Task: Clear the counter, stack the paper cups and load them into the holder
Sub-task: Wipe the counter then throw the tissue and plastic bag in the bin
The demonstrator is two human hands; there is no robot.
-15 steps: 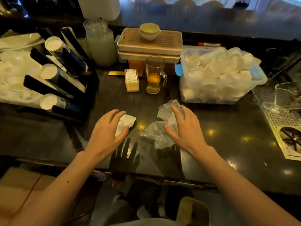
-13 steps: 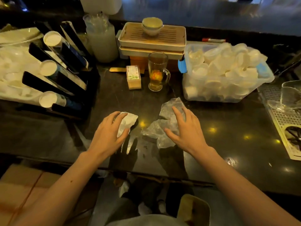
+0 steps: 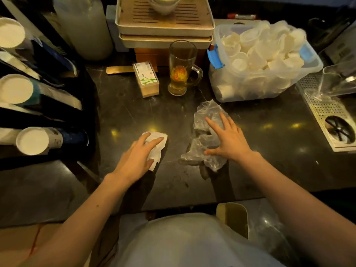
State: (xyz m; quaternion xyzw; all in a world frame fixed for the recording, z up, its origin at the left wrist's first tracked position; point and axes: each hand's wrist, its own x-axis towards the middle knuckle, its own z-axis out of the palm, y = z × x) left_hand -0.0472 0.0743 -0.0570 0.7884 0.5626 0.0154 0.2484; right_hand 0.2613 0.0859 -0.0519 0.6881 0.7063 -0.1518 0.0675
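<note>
Left hand (image 3: 137,158) lying palm down on a crumpled white tissue (image 3: 157,146) on the dark counter (image 3: 125,112), fingers together and curling loosely over the tissue. Right hand (image 3: 229,140) pressing flat on crumpled clear plastic wrap (image 3: 207,114), fingers spread apart, thumb out to the side; not gripping.

Loose white paper cups (image 3: 258,53) sitting heaped in a clear plastic bin (image 3: 269,89) with a blue latch at far right of the counter, well apart from both hands. Cup holder (image 3: 52,97) standing at left, slanted dark slots carrying three stacks, white cup bases facing the camera.

Glass mug (image 3: 182,68) of amber drink standing between a small box (image 3: 147,79) and the bin. Stacked beige trays (image 3: 163,26) resting behind the mug. Perforated metal drain tray (image 3: 325,110) lying at right edge.
</note>
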